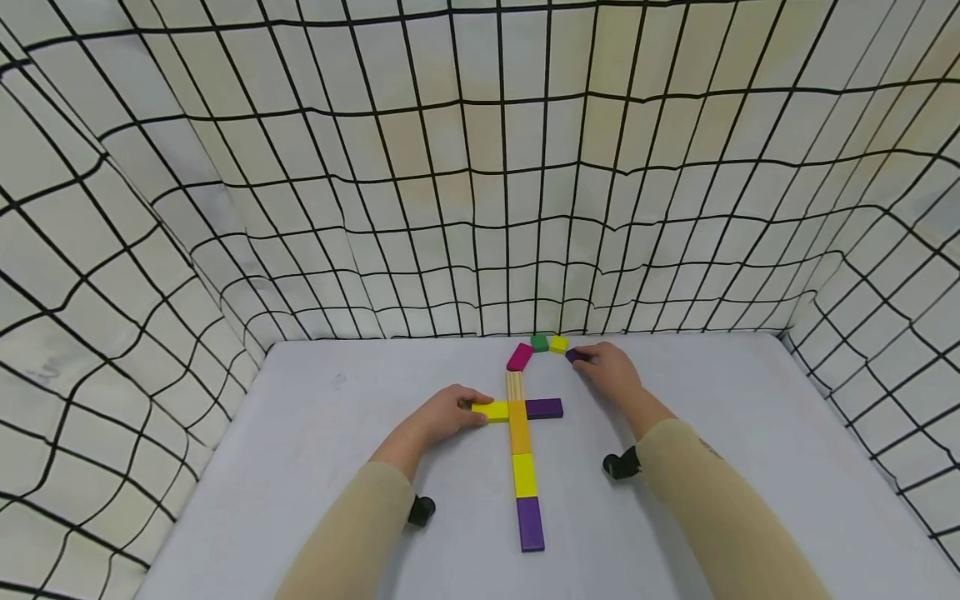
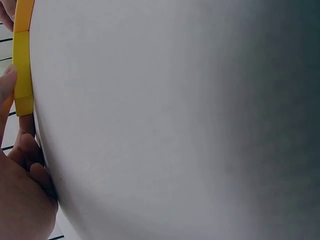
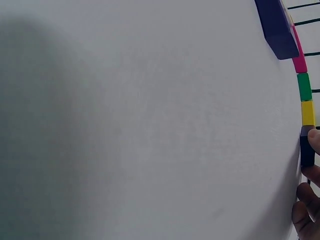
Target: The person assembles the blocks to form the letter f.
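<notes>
My left hand (image 1: 444,417) grips the outer end of a yellow block (image 1: 495,412), the left arm of a cross shape lying on the white table. Thumb and fingers sit on either side of that block in the left wrist view. At the far end of the table, my right hand (image 1: 613,375) pinches a dark purple block (image 3: 307,149). It touches or nearly touches a small yellow block (image 1: 558,344) in a curve with a green block (image 1: 539,342) and a magenta block (image 1: 520,357). Another purple block (image 1: 544,408) forms the cross's right arm.
The cross's stem runs toward me: pale wooden strips (image 1: 514,385), an orange block (image 1: 520,427), a yellow block (image 1: 524,475) and a purple block (image 1: 530,525). Black netting (image 1: 465,225) over a pale wall rises behind the table (image 1: 315,417) and at both sides.
</notes>
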The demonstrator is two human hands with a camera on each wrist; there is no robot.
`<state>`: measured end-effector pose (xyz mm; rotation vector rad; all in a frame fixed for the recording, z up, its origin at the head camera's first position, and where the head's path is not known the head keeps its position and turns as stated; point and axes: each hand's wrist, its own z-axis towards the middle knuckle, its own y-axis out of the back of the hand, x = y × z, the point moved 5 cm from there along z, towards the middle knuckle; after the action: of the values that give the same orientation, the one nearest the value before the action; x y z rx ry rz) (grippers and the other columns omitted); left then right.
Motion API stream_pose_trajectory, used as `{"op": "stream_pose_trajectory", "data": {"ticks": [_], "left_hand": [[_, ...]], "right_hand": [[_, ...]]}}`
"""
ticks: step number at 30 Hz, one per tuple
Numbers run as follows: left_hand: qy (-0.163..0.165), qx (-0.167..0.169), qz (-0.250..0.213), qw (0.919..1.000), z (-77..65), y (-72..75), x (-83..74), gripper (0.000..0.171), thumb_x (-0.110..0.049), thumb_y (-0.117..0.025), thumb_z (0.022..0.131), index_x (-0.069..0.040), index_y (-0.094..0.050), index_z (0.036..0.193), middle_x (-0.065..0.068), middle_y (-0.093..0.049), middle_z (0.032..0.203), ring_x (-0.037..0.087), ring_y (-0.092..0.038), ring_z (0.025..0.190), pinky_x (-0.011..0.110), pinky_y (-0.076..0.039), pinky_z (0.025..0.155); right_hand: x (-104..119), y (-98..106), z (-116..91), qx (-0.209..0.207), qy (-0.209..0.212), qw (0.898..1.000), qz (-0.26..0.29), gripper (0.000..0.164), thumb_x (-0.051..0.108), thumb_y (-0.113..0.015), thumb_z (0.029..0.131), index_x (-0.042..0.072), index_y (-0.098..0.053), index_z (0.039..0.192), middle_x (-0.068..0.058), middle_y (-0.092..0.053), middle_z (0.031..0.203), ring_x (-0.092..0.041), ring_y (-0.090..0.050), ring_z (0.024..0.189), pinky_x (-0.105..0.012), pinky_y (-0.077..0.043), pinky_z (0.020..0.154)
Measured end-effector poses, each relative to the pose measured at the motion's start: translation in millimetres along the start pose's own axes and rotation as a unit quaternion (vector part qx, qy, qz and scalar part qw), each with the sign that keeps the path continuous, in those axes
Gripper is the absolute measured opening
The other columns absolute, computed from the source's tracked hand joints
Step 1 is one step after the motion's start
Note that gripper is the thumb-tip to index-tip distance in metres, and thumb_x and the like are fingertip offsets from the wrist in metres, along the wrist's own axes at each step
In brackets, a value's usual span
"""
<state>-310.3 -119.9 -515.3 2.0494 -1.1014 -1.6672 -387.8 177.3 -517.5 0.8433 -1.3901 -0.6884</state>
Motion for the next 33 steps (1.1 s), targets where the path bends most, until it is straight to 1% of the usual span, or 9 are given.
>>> {"op": "stream_pose_trajectory", "data": {"ticks": [7, 16, 23, 27, 33], "left_hand": [[-0.002, 0.003, -0.001, 1.0000, -0.2, -0.2, -0.9, 0.030, -0.028, -0.072, 0.091, -0.029, -0.072, 0.121, 0.004, -0.059, 0.129, 0.027, -0.050, 0.118, 0.051, -0.039, 0.107], [-0.003, 0.000, -0.003, 1.0000, -2.6, 0.8, -2.4, 0.029, -0.027, -0.072, 0.091, -0.028, -0.072, 0.121, 0.004, -0.059, 0.128, 0.026, -0.051, 0.116, 0.050, -0.040, 0.106], [-0.004, 0.001, -0.005, 1.0000, -3.4, 0.3, -3.5, 0.030, -0.027, -0.072, 0.091, -0.027, -0.072, 0.121, 0.004, -0.060, 0.127, 0.026, -0.051, 0.115, 0.050, -0.040, 0.106], [-0.005, -0.001, -0.002, 1.0000, -3.0, 0.5, -3.1, 0.030, -0.026, -0.072, 0.091, -0.027, -0.072, 0.121, 0.005, -0.059, 0.127, 0.026, -0.051, 0.115, 0.050, -0.040, 0.106], [-0.001, 0.001, -0.004, 1.0000, -2.6, 0.8, -3.6, 0.030, -0.027, -0.073, 0.091, -0.028, -0.072, 0.121, 0.004, -0.060, 0.126, 0.026, -0.051, 0.112, 0.049, -0.041, 0.104]], "right_hand": [[3.0, -2.2, 1.7, -0.003, -0.010, 1.000, -0.001, 0.040, 0.027, -0.065, 0.097, 0.010, -0.064, 0.133, -0.019, -0.059, 0.131, -0.038, -0.052, 0.123, -0.052, -0.040, 0.105], [7.5, 1.8, -4.1, -0.017, 0.000, 1.000, 0.013, 0.038, 0.024, -0.064, 0.097, 0.008, -0.065, 0.131, -0.021, -0.058, 0.130, -0.040, -0.052, 0.124, -0.052, -0.039, 0.104], [3.6, -0.4, -1.3, -0.016, -0.018, 0.999, 0.024, 0.039, 0.027, -0.064, 0.097, 0.010, -0.064, 0.132, -0.021, -0.055, 0.135, -0.039, -0.050, 0.126, -0.052, -0.038, 0.106], [4.0, -0.5, -0.9, -0.016, -0.015, 1.000, 0.017, 0.039, 0.027, -0.064, 0.097, 0.010, -0.064, 0.132, -0.022, -0.056, 0.134, -0.040, -0.050, 0.126, -0.052, -0.040, 0.104], [7.8, 2.1, -4.0, -0.017, -0.013, 0.999, 0.026, 0.039, 0.025, -0.065, 0.096, 0.008, -0.064, 0.132, -0.023, -0.055, 0.135, -0.040, -0.049, 0.127, -0.053, -0.038, 0.106]]}}
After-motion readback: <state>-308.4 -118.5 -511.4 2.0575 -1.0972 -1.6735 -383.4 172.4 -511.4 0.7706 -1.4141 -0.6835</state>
